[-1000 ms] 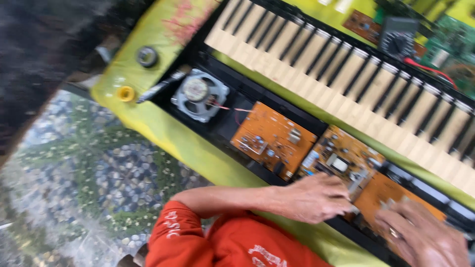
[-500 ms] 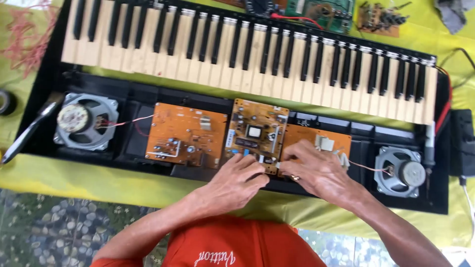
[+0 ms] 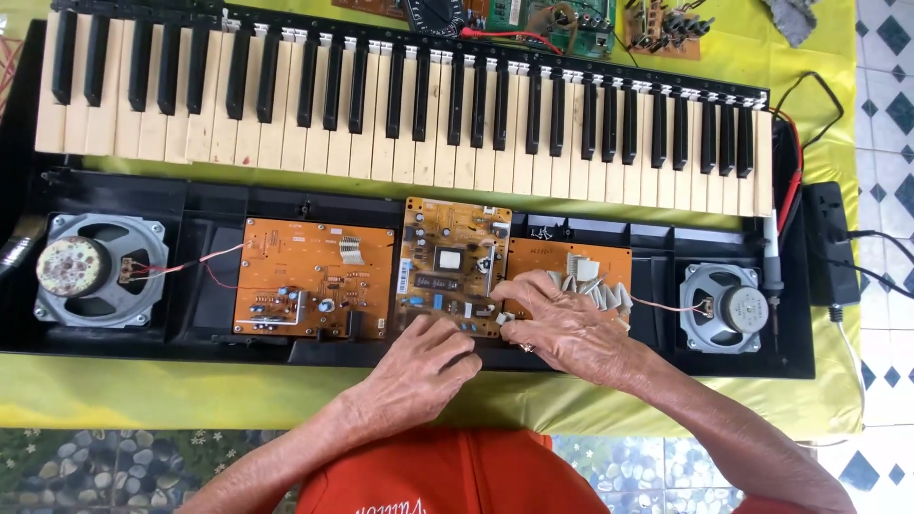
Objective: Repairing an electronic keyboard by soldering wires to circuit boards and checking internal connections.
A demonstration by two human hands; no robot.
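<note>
- Head view: opened keyboard case [image 3: 190, 195] lay flat on a yellow-green cloth [image 3: 143, 390], long axis running left-right across the frame, key row [image 3: 400, 119] on the far side, electronics bay on the near side.
- Middle circuit board [image 3: 447, 262] sat in the bay centre, long axis pointing away from the person toward the keys; left circuit board [image 3: 309, 276] just beside it, right circuit board [image 3: 571, 262] touching its other side.
- Left hand [image 3: 424, 366] rested at the middle board's near edge, fingers curled in narrow; could not tell if it pinched anything.
- Right hand [image 3: 562, 319] lay over the seam between middle and right boards, fingertips bunched close at the near corner of the middle board; grasp not clear.
- Both hands almost touching each other, crowded at the case's near rim.
- Left speaker [image 3: 95, 269] well apart at the bay's left end, right speaker [image 3: 728, 306] near the right hand; thin wires ran from each toward the boards.
- Open room: bare black bay floor between left speaker and left board; cloth strip along the near edge.
- Loose boards [image 3: 571, 19] beyond the keys; black adapter [image 3: 828, 243] off the right end.
</note>
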